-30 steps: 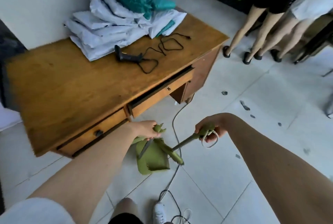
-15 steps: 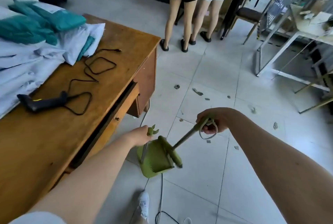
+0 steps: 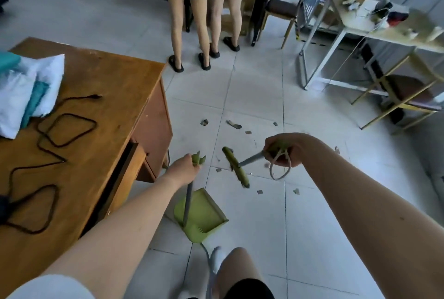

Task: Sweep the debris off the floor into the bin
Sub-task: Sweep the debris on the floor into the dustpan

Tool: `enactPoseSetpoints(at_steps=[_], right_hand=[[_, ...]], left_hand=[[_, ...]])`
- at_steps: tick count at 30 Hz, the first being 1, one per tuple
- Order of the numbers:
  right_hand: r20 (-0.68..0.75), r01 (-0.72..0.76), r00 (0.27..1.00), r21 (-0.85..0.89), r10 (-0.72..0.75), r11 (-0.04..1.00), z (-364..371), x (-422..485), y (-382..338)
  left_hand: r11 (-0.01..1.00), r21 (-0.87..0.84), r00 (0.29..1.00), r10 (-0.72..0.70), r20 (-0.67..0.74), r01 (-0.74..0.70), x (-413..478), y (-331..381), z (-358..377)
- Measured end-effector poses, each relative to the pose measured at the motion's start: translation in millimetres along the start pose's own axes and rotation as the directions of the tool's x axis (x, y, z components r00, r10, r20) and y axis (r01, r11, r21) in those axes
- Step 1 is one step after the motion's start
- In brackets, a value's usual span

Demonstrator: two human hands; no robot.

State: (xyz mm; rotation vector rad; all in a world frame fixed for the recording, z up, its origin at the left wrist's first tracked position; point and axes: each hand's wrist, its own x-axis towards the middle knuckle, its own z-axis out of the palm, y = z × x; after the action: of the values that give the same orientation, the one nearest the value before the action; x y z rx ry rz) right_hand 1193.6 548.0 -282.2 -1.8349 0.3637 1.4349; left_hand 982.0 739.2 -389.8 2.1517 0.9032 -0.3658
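My left hand (image 3: 183, 169) grips the top of a green dustpan's upright handle. The dustpan (image 3: 204, 217) hangs low over the tiled floor near my feet. My right hand (image 3: 282, 152) holds the grey handle of a small green broom, a white loop dangling from it. The broom head (image 3: 236, 167) is lifted and out of the pan, pointing toward the debris. Small grey scraps of debris (image 3: 233, 124) lie scattered on the tiles ahead, with a few more scraps (image 3: 260, 192) near the broom. No bin is in view.
A wooden desk (image 3: 115, 96) with an open drawer stands to my left, with a black cable and folded bags on top. Two people (image 3: 204, 34) stand ahead. A white metal table (image 3: 341, 41) and chairs (image 3: 403, 96) are on the right.
The view has swung right and forward. My right hand has lifted the broom out of the dustpan and toward the debris. The dustpan now hangs lower, nearer my feet.
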Motion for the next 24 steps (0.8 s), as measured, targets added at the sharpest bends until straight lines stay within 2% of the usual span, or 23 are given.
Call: enactPoseSetpoints(at_steps=[2,7,15,20,24], right_hand=[[0.031,-0.005,1.0,0.064,0.003,0.998,-11,21,-21],[0.086,0.001,0.996,0.038,-0.004,0.999,-30,79,-98],[0.112,-0.032,0.993,-0.149,0.049,0.988,-60,145,-221],[0.133,-0.055,0.988,-0.207,0.084,0.977,-41,180,-291],[0.15,0.003,0.988,-0.285,0.042,0.958,-12,219,-335]], left_hand=[[1.0,0.011,1.0,0.002,0.005,-0.002,23,11,-5],[0.998,0.042,0.999,-0.052,0.002,0.052,90,46,-19],[0.995,0.091,0.999,-0.039,-0.023,0.041,192,109,-61],[0.986,0.151,0.995,-0.06,-0.076,0.071,239,123,-86],[0.976,0.195,0.992,-0.073,-0.106,0.093,284,117,-111]])
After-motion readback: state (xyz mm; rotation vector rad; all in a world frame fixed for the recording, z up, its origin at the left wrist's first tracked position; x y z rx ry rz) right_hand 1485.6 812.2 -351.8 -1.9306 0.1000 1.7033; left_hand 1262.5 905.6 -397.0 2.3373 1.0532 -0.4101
